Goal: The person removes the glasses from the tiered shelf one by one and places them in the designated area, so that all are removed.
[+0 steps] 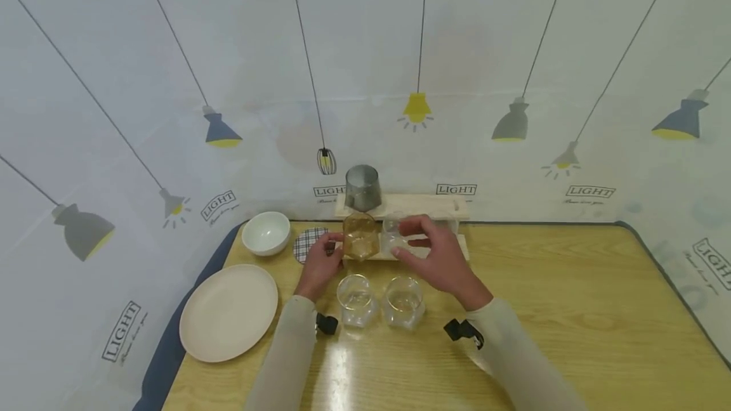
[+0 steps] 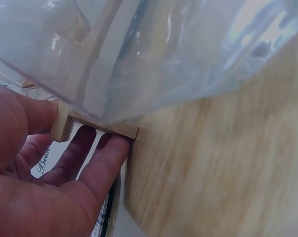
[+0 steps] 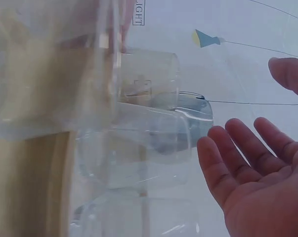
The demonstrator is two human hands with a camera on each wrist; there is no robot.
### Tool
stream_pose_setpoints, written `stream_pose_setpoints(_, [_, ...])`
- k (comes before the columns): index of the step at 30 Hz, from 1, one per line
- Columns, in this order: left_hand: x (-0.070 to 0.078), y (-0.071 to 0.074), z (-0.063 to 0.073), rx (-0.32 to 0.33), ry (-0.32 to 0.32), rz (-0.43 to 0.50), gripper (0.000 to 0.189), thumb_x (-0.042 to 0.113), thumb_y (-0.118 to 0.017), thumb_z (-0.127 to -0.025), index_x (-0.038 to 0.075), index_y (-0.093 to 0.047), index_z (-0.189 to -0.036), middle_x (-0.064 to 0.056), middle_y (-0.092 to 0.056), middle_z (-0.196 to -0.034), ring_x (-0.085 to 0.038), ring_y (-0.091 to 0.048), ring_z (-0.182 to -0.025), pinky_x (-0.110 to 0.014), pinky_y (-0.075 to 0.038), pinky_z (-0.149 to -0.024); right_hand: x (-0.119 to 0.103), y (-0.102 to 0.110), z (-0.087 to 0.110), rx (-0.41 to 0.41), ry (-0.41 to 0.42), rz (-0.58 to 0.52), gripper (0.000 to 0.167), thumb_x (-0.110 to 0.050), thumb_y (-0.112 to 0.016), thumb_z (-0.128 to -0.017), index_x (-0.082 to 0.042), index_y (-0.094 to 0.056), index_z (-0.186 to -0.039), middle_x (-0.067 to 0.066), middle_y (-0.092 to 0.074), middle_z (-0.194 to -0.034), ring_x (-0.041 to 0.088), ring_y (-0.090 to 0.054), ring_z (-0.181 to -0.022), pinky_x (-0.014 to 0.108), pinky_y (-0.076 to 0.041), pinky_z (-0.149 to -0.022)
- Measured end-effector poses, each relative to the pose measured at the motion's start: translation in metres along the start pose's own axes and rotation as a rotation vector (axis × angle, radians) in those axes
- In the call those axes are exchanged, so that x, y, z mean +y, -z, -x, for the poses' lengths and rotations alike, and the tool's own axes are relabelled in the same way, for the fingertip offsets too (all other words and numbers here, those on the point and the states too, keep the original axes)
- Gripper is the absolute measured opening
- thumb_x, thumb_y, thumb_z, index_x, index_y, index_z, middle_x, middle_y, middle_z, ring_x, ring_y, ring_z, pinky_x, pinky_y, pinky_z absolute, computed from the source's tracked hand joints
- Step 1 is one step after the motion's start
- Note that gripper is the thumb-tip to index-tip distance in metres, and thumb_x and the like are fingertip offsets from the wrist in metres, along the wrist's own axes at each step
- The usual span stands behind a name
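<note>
My left hand [image 1: 321, 268] grips the left end of a two-tier wooden rack [image 1: 419, 203]. In the left wrist view, the thumb lies against one piece of its wood [image 2: 63, 123] and the fingers reach to the other side. An amber glass [image 1: 361, 236] stands on the lower tier, a smoky grey glass [image 1: 363, 188] on the upper one. My right hand [image 1: 440, 262] is spread beside a clear glass [image 1: 393, 236] on the lower tier. In the right wrist view, its fingers [image 3: 213, 158] are apart from the clear glasses [image 3: 134, 153].
Two clear glasses with gold-coloured rims, a left one [image 1: 356, 303] and a right one [image 1: 404, 304], stand before the rack. To the left are a white bowl [image 1: 266, 233], a checked coaster [image 1: 305, 243] and a large pale plate [image 1: 228, 313]. A lamp-printed wall covering [image 1: 468, 49] borders the table.
</note>
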State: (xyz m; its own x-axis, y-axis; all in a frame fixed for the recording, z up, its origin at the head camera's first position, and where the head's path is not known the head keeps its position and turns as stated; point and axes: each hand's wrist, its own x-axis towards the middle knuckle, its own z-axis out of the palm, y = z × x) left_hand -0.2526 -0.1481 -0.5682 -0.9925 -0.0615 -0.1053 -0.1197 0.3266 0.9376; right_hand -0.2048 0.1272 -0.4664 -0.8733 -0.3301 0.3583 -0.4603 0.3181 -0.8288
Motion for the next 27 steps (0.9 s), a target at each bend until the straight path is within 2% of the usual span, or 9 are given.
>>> stream_pose_setpoints(3, [-0.002, 0.000, 0.000, -0.012, 0.002, 0.017, 0.026, 0.009, -0.063, -0.104, 0.010, -0.066, -0.130, -0.018, -0.068, -0.118, -0.021, -0.067, -0.095, -0.031, -0.059, -0.073, -0.007, -0.001, -0.015, 0.023, 0.007, -0.004, 0.047, -0.025, -0.079, -0.097, -0.008, -0.060, -0.136, 0.011, -0.069, -0.129, 0.033, -0.067, -0.122, 0.054, -0.060, -0.099])
stream_pose_setpoints(8, [0.000, 0.000, 0.002, -0.012, -0.006, 0.009, 0.026, 0.007, -0.063, -0.104, 0.009, -0.066, -0.129, -0.018, -0.069, -0.119, -0.022, -0.066, -0.097, -0.031, -0.060, -0.074, -0.019, -0.005, -0.038, 0.044, -0.030, -0.021, 0.049, -0.031, -0.078, -0.097, -0.011, -0.059, -0.138, 0.006, -0.065, -0.135, 0.028, -0.063, -0.127, 0.054, -0.058, -0.104])
stream_pose_setpoints(13, [0.004, 0.002, 0.002, 0.010, -0.011, -0.027, 0.026, 0.009, -0.063, -0.104, 0.010, -0.066, -0.130, -0.018, -0.069, -0.120, -0.024, -0.067, -0.101, -0.030, -0.059, -0.074, -0.023, -0.011, -0.067, 0.060, -0.052, 0.031, 0.060, -0.032, -0.078, -0.097, -0.006, -0.054, -0.145, 0.014, -0.061, -0.142, 0.031, -0.060, -0.131, 0.051, -0.056, -0.107])
stream_pose_setpoints(16, [0.005, 0.003, 0.001, 0.010, -0.016, -0.033, 0.026, 0.009, -0.063, -0.104, 0.010, -0.066, -0.130, -0.019, -0.069, -0.121, -0.025, -0.068, -0.104, -0.031, -0.060, -0.074, -0.020, -0.014, -0.085, 0.070, -0.066, 0.057, 0.065, -0.032, -0.078, -0.097, -0.001, -0.052, -0.148, 0.020, -0.060, -0.143, 0.034, -0.059, -0.132, 0.052, -0.055, -0.108])
stream_pose_setpoints(21, [0.004, 0.003, 0.001, 0.007, -0.018, -0.031, 0.026, 0.010, -0.064, -0.104, 0.011, -0.066, -0.130, -0.018, -0.068, -0.121, -0.026, -0.068, -0.105, -0.031, -0.060, -0.076, -0.011, -0.017, -0.110, 0.065, -0.111, 0.056, 0.070, -0.035, -0.077, -0.097, -0.002, -0.048, -0.151, 0.018, -0.057, -0.148, 0.034, -0.056, -0.136, 0.053, -0.052, -0.111])
stream_pose_setpoints(27, [0.001, 0.002, 0.000, 0.010, -0.032, -0.035, 0.026, 0.010, -0.065, -0.103, 0.011, -0.067, -0.129, -0.018, -0.069, -0.119, -0.025, -0.069, -0.104, -0.031, -0.060, -0.075, 0.000, -0.025, -0.129, 0.041, -0.187, 0.078, 0.079, -0.039, -0.081, -0.093, -0.005, -0.045, -0.154, 0.015, -0.056, -0.149, 0.032, -0.055, -0.135, 0.051, -0.052, -0.109])
